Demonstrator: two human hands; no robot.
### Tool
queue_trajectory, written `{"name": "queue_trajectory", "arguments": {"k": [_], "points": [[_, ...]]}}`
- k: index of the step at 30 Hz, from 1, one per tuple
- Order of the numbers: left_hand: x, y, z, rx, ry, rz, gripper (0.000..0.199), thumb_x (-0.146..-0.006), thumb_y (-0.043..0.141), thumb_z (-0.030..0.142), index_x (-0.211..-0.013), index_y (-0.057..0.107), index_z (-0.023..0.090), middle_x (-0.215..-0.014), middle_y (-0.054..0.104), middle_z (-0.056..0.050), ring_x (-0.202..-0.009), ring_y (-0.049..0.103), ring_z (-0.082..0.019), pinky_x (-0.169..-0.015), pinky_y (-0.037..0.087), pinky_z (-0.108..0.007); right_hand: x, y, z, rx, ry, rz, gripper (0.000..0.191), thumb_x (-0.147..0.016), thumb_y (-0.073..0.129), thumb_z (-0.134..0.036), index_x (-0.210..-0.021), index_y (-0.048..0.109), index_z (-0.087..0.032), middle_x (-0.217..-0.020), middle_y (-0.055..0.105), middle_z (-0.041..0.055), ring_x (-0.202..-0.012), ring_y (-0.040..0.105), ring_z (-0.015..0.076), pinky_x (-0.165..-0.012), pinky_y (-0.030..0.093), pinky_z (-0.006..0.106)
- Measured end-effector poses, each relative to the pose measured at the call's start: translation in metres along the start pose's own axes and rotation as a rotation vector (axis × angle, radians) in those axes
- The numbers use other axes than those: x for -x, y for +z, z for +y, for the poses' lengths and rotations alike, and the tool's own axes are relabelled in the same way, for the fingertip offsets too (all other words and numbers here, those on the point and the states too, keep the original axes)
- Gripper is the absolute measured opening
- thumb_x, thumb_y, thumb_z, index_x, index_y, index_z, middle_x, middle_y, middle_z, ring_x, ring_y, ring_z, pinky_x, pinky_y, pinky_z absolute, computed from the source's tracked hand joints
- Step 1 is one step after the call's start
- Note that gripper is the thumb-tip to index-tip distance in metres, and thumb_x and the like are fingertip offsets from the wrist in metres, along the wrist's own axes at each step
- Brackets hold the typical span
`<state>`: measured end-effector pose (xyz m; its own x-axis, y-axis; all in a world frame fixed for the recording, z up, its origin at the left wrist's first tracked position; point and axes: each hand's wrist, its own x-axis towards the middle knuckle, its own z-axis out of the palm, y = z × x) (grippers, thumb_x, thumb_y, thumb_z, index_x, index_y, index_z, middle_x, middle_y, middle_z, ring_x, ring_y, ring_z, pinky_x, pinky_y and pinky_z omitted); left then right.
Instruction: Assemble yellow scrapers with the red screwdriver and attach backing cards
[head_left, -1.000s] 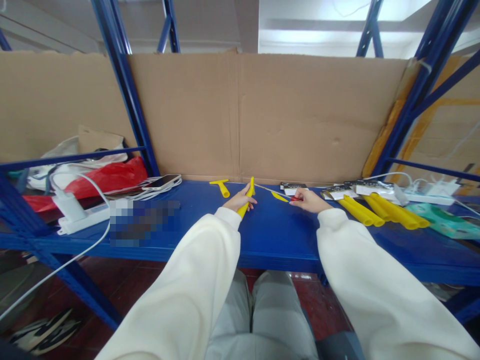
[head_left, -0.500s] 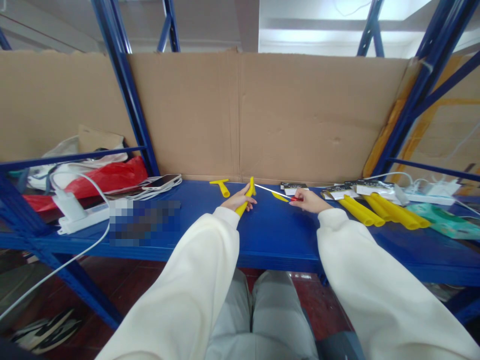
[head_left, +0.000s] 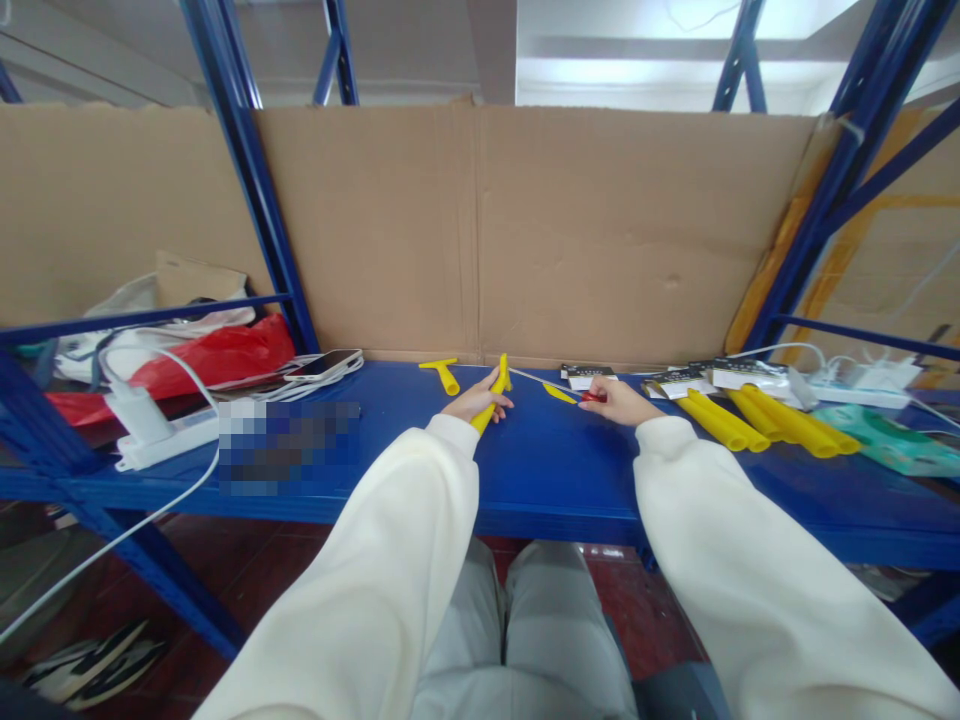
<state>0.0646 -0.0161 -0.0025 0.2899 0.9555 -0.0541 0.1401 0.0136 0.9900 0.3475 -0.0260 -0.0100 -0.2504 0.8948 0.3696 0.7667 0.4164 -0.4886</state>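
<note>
My left hand (head_left: 471, 402) is closed around a yellow T-shaped plastic handle (head_left: 501, 376), tilted with its crosspiece up. In my right hand (head_left: 624, 402) is a screwdriver, its red grip (head_left: 592, 397) pinched in the fingers. Its long thin metal shaft (head_left: 531, 377) points left and reaches the crosspiece of the handle; whether the tip sits in a screw is too small to tell. Below the shaft lies a flat yellow strip (head_left: 559, 394), between the hands. Behind my left hand, another yellow T-shaped handle (head_left: 448, 379) rests on the blue shelf (head_left: 555, 470).
Several yellow tubes (head_left: 720, 420) lie at the right, before black-and-white packets (head_left: 679, 384) and a green packet (head_left: 896, 440). Left stand a white power strip (head_left: 180, 432), a phone (head_left: 326, 364) on cables and a red bag (head_left: 217, 355). Cardboard (head_left: 600, 230) walls the back.
Both hands stay almost in place, still holding the handle and the screwdriver. The shaft looks duller than before; whether the screwdriver has turned I cannot tell.
</note>
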Motion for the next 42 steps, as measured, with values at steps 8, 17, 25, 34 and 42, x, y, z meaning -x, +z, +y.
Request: {"name": "queue_trajectory", "arguments": {"k": [8,17,25,34,42], "points": [[0.0012,0.0012,0.0012,-0.022,-0.004,0.004,0.1,-0.079,0.057,-0.005,-0.16,0.006,0.024,-0.092,0.07,-0.006,-0.046,0.055,-0.006,-0.042,0.042,-0.016,-0.002,-0.0002,0.0001,-0.044,-0.015,-0.039,0.037,-0.068,0.068,-0.053,-0.069,0.046,-0.024,-0.064,0.06,0.0009,-0.063,0.055,0.018,-0.061,0.042,0.03],[0.0012,0.001,0.0021,0.002,-0.009,-0.002,0.105,-0.077,0.057,-0.007,-0.16,0.001,0.024,-0.085,0.069,-0.003,-0.044,0.054,-0.006,-0.042,0.042,-0.017,-0.0007,0.0001,0.0025,0.026,-0.002,-0.098,0.035,-0.079,0.059,-0.053,-0.065,0.048,-0.023,-0.057,0.057,0.0004,-0.055,0.051,0.0158,-0.055,0.038,0.029],[0.0003,0.001,0.0007,0.002,-0.003,-0.002,0.104,-0.077,0.057,-0.006,-0.16,0.002,0.023,-0.081,0.069,-0.002,-0.044,0.054,-0.007,-0.042,0.042,-0.017,-0.0014,0.0001,-0.0013,-0.011,0.004,0.023,0.034,-0.069,0.071,-0.044,-0.069,0.043,-0.024,-0.061,0.057,-0.0019,-0.06,0.053,0.0158,-0.06,0.041,0.029],[0.001,0.0016,0.0007,-0.016,0.007,0.01,0.102,-0.077,0.057,-0.005,-0.16,0.003,0.022,-0.077,0.067,0.001,-0.044,0.055,-0.006,-0.042,0.042,-0.016,0.0006,0.0012,-0.0009,0.026,0.003,-0.075,0.029,-0.083,0.057,-0.042,-0.064,0.046,-0.023,-0.057,0.057,0.0004,-0.057,0.054,0.0163,-0.058,0.041,0.029],[-0.0011,0.0006,-0.0001,-0.02,0.003,-0.002,0.104,-0.076,0.059,-0.004,-0.16,0.003,0.023,-0.082,0.069,-0.002,-0.045,0.056,-0.007,-0.043,0.043,-0.017,-0.0021,0.0006,0.001,0.016,0.003,-0.001,0.026,-0.073,0.07,-0.038,-0.074,0.047,-0.023,-0.067,0.064,0.0006,-0.064,0.059,0.0174,-0.064,0.045,0.03]]}}
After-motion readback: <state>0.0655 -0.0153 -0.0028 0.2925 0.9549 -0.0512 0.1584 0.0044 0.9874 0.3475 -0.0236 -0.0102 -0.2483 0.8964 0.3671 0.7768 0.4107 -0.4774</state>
